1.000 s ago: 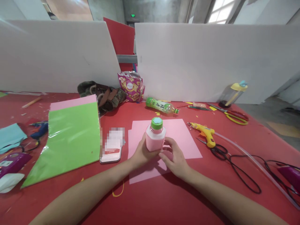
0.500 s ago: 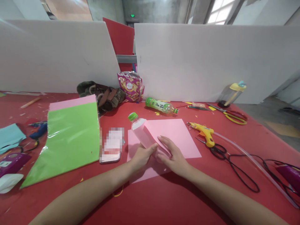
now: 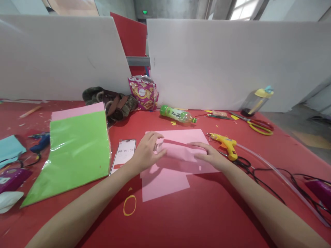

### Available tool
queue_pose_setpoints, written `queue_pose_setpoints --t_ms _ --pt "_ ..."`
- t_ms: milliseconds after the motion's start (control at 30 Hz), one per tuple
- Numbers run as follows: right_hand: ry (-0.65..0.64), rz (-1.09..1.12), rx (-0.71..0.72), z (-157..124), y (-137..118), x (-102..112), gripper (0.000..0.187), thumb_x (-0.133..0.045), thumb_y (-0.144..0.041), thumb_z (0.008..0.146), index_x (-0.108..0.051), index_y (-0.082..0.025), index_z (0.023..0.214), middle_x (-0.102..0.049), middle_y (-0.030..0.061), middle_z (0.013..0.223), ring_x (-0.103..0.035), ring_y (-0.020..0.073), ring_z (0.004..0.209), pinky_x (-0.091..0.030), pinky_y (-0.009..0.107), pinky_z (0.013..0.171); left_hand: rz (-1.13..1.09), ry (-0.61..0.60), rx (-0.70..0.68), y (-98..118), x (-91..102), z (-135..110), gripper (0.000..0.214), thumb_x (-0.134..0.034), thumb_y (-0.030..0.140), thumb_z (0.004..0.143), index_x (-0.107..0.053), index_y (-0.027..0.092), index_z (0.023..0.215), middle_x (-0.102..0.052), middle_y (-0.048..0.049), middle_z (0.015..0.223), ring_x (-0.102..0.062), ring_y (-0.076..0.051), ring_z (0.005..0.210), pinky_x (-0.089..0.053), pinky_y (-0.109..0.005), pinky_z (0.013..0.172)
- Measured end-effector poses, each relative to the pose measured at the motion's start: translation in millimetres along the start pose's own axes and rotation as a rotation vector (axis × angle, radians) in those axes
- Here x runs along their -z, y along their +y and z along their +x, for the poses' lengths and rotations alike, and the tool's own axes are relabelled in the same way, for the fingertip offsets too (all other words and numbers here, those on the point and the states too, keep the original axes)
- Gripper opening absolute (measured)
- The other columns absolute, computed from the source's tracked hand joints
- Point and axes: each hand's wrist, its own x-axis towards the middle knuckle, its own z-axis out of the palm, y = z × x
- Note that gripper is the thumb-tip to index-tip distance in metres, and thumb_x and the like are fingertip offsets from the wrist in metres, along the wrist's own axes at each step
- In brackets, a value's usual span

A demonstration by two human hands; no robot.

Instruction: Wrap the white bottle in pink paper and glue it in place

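Note:
A clear bottle wrapped in pink paper [image 3: 179, 152] lies sideways between my hands, low over pink sheets. My left hand [image 3: 148, 151] curls around its neck end, thumb below and fingers above, hiding the cap. At the opposite end, my right hand [image 3: 210, 155] has its fingers over the wrap and its thumb against the near side. A larger pink sheet [image 3: 198, 136] spreads behind and under the bottle, with a smaller pink piece [image 3: 162, 189] nearer me. Left of my left hand, a phone [image 3: 125, 151] displays a timer.
A yellow glue gun [image 3: 224, 143] and black-handled scissors [image 3: 243, 163] lie right, with cords trailing. Green sheets [image 3: 80, 144] cover the left side. Behind are a green-capped bottle [image 3: 178, 114], a snack bag [image 3: 143, 93] and white panels [image 3: 219, 65]. A yellow ring [image 3: 129, 205] lies in front.
The wrapped bottle has turned from tilted to nearly level. My left hand has moved up to its neck end, and my right hand has shifted right to the other end.

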Motion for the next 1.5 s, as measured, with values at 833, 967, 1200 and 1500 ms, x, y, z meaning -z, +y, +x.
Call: queue_pose_setpoints --t_ms 833,967,1200,1500 --pt "0.163 0.214 -0.170 0 -1 -22 0.023 -0.054 -0.035 0.067 -0.059 -0.018 0.082 -0.061 0.0036 0.090 -0.055 0.0180 0.085 -0.041 0.032 0.078 -0.415 -0.560 0.355 -5 -13.0 -2 0.038 -0.042 0.034 0.079 -0.056 0.020 0.111 -0.057 -0.0026 0.115 -0.062 -0.015 0.077 -0.048 -0.025 0.065" --pt "0.167 0.207 -0.166 -1 -3 -23 0.023 -0.054 -0.034 0.068 -0.061 -0.017 0.082 -0.063 0.0046 0.089 -0.056 0.0180 0.085 -0.041 0.031 0.078 -0.390 -0.514 0.284 -7 -14.9 -3 0.037 -0.042 0.037 0.081 -0.058 0.019 0.109 -0.059 -0.0028 0.112 -0.057 -0.018 0.098 -0.045 -0.029 0.082" --pt "0.232 0.155 -0.047 0 5 -22 0.018 -0.058 -0.031 0.066 -0.065 -0.019 0.077 -0.066 0.0066 0.092 -0.058 0.0200 0.090 -0.042 0.036 0.083 -0.450 -0.395 0.180 -11 -21.1 -7 0.028 -0.046 0.035 0.081 -0.063 0.022 0.100 -0.061 -0.0020 0.108 -0.056 -0.017 0.103 -0.044 -0.033 0.089" --pt "0.136 0.079 0.106 -1 8 -11 0.020 -0.060 -0.034 0.068 -0.069 -0.024 0.083 -0.063 0.0063 0.103 -0.056 0.0202 0.098 -0.044 0.038 0.086 -0.434 -0.316 0.085 -15 -24.2 -11 0.021 -0.049 0.031 0.080 -0.068 0.021 0.085 -0.065 -0.0025 0.101 -0.058 -0.017 0.099 -0.046 -0.031 0.087"
